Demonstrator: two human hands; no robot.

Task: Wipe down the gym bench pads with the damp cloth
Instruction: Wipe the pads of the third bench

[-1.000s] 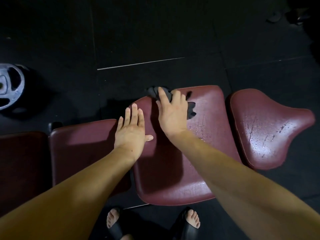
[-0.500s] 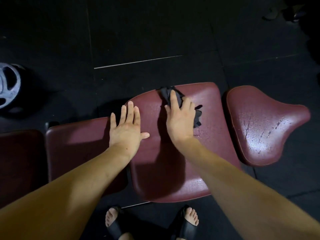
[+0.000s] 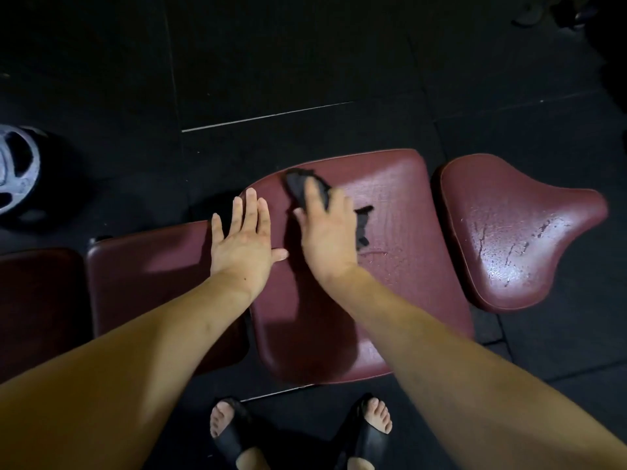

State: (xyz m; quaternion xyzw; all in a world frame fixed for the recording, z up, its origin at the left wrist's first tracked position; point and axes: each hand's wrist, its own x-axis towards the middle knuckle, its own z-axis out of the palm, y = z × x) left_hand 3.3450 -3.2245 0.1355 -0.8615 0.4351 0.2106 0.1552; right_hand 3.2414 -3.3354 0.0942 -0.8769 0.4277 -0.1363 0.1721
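Note:
A row of maroon bench pads runs left to right. On the wide middle pad [image 3: 403, 232] my right hand [image 3: 327, 232] lies flat, pressing a dark cloth [image 3: 298, 184] against the pad's far left part; cloth ends stick out past the fingers and to the right of the hand. With straight fingers, my left hand [image 3: 242, 247] rests across the gap between the middle pad and the left pad [image 3: 149, 266]. The tapered right pad [image 3: 515, 232] shines wet and shows cracks.
A grey weight plate [image 3: 17, 171] lies on the black rubber floor at the left edge. Another dark pad [image 3: 37, 300] sits at the far left. My feet in black sandals [image 3: 234, 432] stand just in front of the middle pad.
My right hand slid the cloth right along the pad's far part, then drifted back left. The left hand stayed planted.

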